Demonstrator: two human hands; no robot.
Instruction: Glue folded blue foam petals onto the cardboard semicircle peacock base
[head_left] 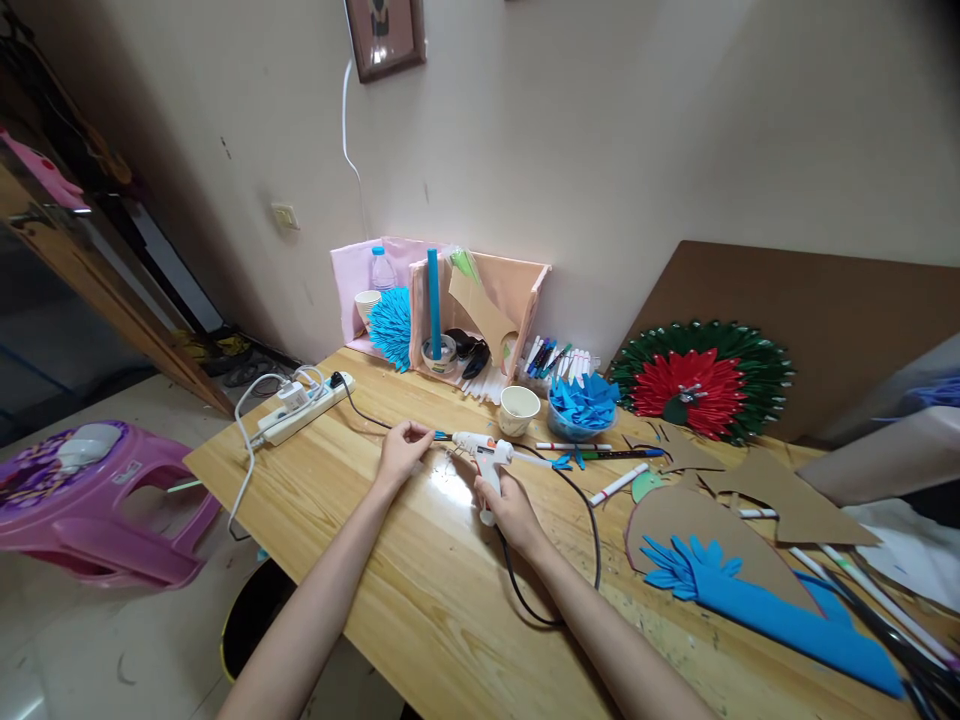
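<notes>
Right hand (512, 506) gripping glue gun (484, 455), left hand (403, 450) pinching blue strip (441, 436) at nozzle, bowl (574, 425) — blue paper pieces inside

My right hand (511, 508) grips the white glue gun (484, 456) on the worktop (420, 590). My left hand (403, 450) pinches a small blue piece at the gun's nozzle, near the paper cup (519, 409).

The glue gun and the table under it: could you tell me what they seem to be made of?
The glue gun, held in the right hand, looks like white moulded plastic, smooth and matt. The table seems to be pale wood with a glossy varnish: grain lines and a bright reflection show.
</notes>
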